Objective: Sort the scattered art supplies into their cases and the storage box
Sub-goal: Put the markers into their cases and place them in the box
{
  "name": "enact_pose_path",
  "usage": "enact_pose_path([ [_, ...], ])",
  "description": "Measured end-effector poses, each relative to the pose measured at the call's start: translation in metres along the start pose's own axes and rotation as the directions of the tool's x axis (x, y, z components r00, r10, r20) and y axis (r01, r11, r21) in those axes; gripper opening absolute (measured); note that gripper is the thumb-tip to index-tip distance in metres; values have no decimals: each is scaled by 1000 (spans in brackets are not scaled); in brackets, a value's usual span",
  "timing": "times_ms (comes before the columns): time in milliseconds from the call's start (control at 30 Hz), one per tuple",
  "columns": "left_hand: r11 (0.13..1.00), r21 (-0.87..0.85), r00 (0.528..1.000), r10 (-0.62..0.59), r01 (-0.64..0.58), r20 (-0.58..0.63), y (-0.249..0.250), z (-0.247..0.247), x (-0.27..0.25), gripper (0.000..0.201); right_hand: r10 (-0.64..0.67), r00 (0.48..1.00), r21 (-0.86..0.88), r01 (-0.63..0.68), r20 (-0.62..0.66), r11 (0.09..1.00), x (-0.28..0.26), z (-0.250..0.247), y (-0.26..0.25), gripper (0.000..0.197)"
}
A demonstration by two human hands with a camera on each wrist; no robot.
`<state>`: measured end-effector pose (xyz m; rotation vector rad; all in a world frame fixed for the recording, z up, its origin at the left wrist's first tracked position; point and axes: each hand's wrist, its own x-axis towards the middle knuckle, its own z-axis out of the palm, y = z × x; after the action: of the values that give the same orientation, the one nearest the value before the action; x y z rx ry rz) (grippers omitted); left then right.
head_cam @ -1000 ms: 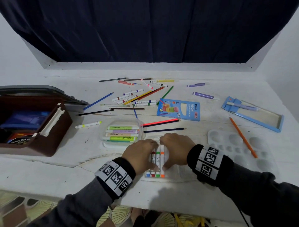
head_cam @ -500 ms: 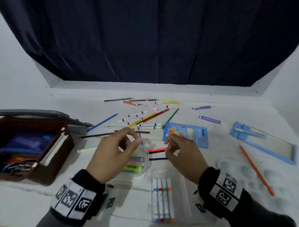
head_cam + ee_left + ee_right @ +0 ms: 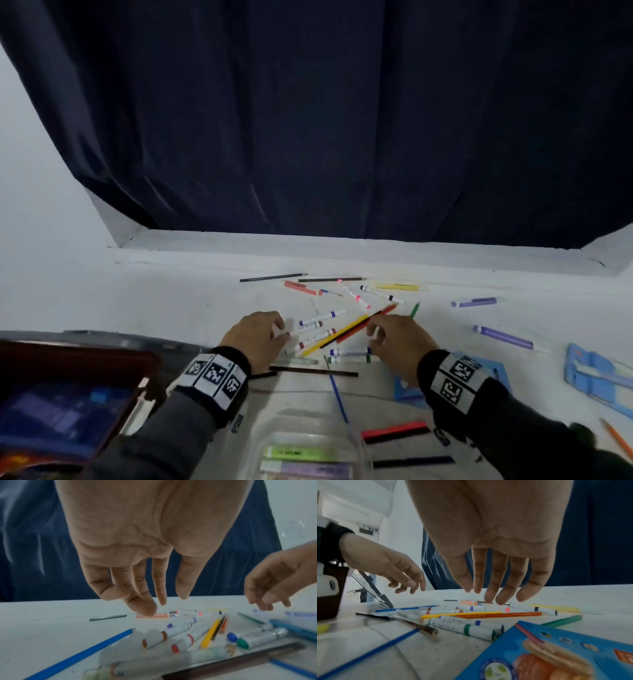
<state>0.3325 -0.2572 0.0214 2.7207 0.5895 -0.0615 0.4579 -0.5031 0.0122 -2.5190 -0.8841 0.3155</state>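
Two hands hover over a scatter of markers and pencils on the white tabletop (image 3: 191, 301). Nearest, at the bottom edge of the head view, a clear plastic case (image 3: 308, 452) holds green and purple highlighters lying side by side. Just right of it lie a red-and-black pencil (image 3: 394, 431) and a dark blue pencil (image 3: 412, 461). At near left stands the open brown storage box (image 3: 68, 404), with blue packets inside.

Farther in, the left hand (image 3: 255, 337) is held palm down above the tabletop, fingers relaxed and pointing down, gripping nothing; its fingertips (image 3: 147, 609) hang just over the white markers with brown and red bands (image 3: 171, 635). A blue pencil (image 3: 82, 654) lies left of those markers. The right hand (image 3: 399, 342) is likewise loose and empty, fingers (image 3: 501, 596) spread and pointing down over the pile, above a yellow pencil (image 3: 460, 614) and an orange pencil (image 3: 500, 615) lying side by side. Near that hand sit a green-banded marker (image 3: 467, 629) and a blue pencil box (image 3: 556, 653) printed with a picture.

At right lie two purple markers (image 3: 501, 337) and a light blue case (image 3: 596, 377). Farthest out are a salmon marker (image 3: 300, 288), a yellow marker (image 3: 399, 287) and two dark pencils (image 3: 270, 277). Behind the tabletop hangs a dark blue curtain (image 3: 308, 120).
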Motion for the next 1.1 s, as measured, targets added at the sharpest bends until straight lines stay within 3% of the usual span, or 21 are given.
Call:
enact_pose_path([
  [100, 989, 141, 994, -55, 41, 92, -5, 9, 27, 35, 50, 996, -152, -38, 78, 988, 23, 7, 3, 12],
  [233, 930, 364, 986, -108, 56, 125, -5, 14, 48, 41, 87, 980, -297, -30, 180, 954, 36, 13, 2, 15],
  [533, 926, 377, 984, -98, 34, 152, -1, 15, 48, 25, 103, 977, -363, -30, 185, 931, 28, 11, 6, 17],
  [633, 951, 306, 995, -63, 38, 75, 5, 3, 36, 22, 75, 989, -310, -31, 131, 950, 19, 2, 5, 11],
  [733, 973, 230, 998, 8, 7, -65, 15, -18, 19, 14, 40, 998, -135, -35, 38, 990, 5, -14, 4, 5],
  [867, 992, -38, 951, 105, -122, -292, 33, -45, -15, 4, -25, 979, 173, 61, -201, 983, -26, -39, -2, 11],
  [1000, 887, -334, 856, 120, -320, -502, 61, -58, -63, 9, -102, 902, 306, 247, -420, 920, -68, -59, -7, 15],
  [1100, 728, -547, 839, 71, -413, -539, 84, -57, -101, 14, -38, 884, 466, 281, -466, 839, -101, -69, -8, 18],
])
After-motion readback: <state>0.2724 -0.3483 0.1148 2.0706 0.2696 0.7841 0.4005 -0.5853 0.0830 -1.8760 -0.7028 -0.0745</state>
